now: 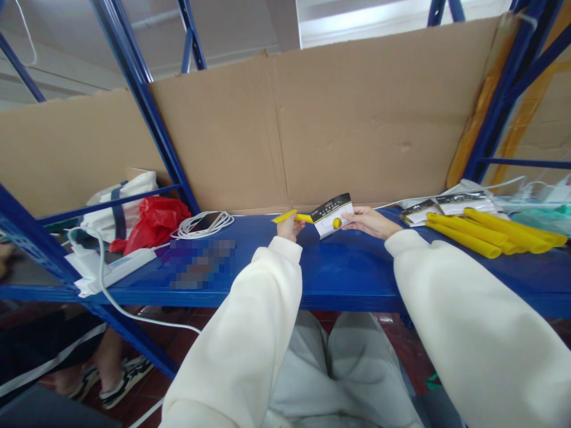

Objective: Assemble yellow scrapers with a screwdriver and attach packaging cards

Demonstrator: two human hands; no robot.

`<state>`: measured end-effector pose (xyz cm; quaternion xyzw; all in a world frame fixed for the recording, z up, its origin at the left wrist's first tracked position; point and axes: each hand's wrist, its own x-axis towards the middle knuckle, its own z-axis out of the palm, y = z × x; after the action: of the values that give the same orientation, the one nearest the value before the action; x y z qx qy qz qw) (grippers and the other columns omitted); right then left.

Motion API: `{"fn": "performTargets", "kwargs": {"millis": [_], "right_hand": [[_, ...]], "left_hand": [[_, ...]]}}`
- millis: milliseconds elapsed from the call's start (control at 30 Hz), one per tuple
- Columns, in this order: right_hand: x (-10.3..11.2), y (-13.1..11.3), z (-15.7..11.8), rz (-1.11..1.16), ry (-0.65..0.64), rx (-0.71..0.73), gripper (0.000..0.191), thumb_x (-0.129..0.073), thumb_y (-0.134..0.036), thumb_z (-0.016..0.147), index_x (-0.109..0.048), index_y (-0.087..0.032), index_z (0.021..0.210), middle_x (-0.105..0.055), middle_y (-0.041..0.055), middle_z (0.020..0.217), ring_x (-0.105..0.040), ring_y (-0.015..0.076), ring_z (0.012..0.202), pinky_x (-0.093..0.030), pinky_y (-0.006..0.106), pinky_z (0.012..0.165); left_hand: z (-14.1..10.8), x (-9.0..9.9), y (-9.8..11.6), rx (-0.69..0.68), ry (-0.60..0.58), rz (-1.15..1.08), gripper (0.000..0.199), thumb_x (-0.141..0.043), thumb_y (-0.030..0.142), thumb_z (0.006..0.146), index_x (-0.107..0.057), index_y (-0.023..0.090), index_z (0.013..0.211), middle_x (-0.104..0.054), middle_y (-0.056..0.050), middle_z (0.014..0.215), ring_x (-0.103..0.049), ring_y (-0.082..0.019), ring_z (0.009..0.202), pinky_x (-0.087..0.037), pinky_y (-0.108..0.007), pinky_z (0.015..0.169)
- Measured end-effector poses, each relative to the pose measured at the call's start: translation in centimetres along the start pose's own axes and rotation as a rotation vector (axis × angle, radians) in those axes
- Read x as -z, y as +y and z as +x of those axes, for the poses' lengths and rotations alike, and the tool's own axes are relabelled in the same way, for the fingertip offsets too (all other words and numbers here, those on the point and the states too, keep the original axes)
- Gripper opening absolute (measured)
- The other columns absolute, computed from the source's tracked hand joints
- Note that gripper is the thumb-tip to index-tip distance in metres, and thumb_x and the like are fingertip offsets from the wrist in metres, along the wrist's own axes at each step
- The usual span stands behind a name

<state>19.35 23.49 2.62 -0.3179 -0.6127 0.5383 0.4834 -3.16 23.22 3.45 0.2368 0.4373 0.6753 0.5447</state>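
Above the blue shelf, my left hand (289,226) is closed around a thin yellow strip (304,218), whose other end reaches a black-and-white printed card (329,222). The card is tilted and has a round yellow spot on its lower part. My right hand (366,222) pinches the card at its right edge. To the right, several yellow tubes (473,235) lie side by side on the shelf. Behind them are more black-and-white cards (419,211) in a pile.
A coiled white cable (223,222) lies around a dark phone at the left, beside a red plastic bag (161,217) and a white power strip (120,266). Cardboard (339,125) stands along the back. Another person's legs (110,356) show at lower left.
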Motion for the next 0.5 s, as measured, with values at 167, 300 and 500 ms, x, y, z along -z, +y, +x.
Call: {"fn": "performTargets", "kwargs": {"millis": [167, 300, 500], "right_hand": [[-0.16, 0.09, -0.17, 0.011, -0.007, -0.004, 0.022, -0.085, -0.024, 0.068, -0.077, -0.017, 0.087, -0.077, 0.0088, 0.098, -0.073, 0.0204, 0.09, -0.061, 0.035, 0.085], [-0.23, 0.02, -0.1, 0.018, 0.01, 0.007, 0.019, -0.084, -0.025, 0.071, -0.077, -0.017, 0.086, -0.077, 0.0088, 0.096, -0.072, 0.0223, 0.096, -0.06, 0.038, 0.089], [-0.71, -0.32, -0.43, 0.044, 0.011, 0.019, 0.018, -0.083, -0.025, 0.073, -0.076, -0.017, 0.087, -0.077, 0.0093, 0.098, -0.071, 0.0234, 0.102, -0.058, 0.039, 0.094]], "left_hand": [[0.18, -0.02, 0.01, 0.058, -0.054, 0.011, 0.01, -0.055, 0.013, 0.094, -0.063, 0.011, 0.089, -0.059, -0.001, 0.057, -0.056, -0.008, 0.046, -0.047, -0.016, 0.046], [0.43, 0.03, 0.05, 0.102, -0.071, 0.045, 0.008, -0.058, 0.016, 0.092, -0.064, 0.011, 0.089, -0.061, -0.002, 0.059, -0.054, -0.008, 0.043, -0.044, -0.017, 0.046], [0.39, 0.06, 0.14, 0.128, -0.116, 0.092, 0.013, -0.052, 0.017, 0.093, -0.063, 0.012, 0.091, -0.062, -0.002, 0.059, -0.053, -0.008, 0.044, -0.041, -0.018, 0.045]]}}
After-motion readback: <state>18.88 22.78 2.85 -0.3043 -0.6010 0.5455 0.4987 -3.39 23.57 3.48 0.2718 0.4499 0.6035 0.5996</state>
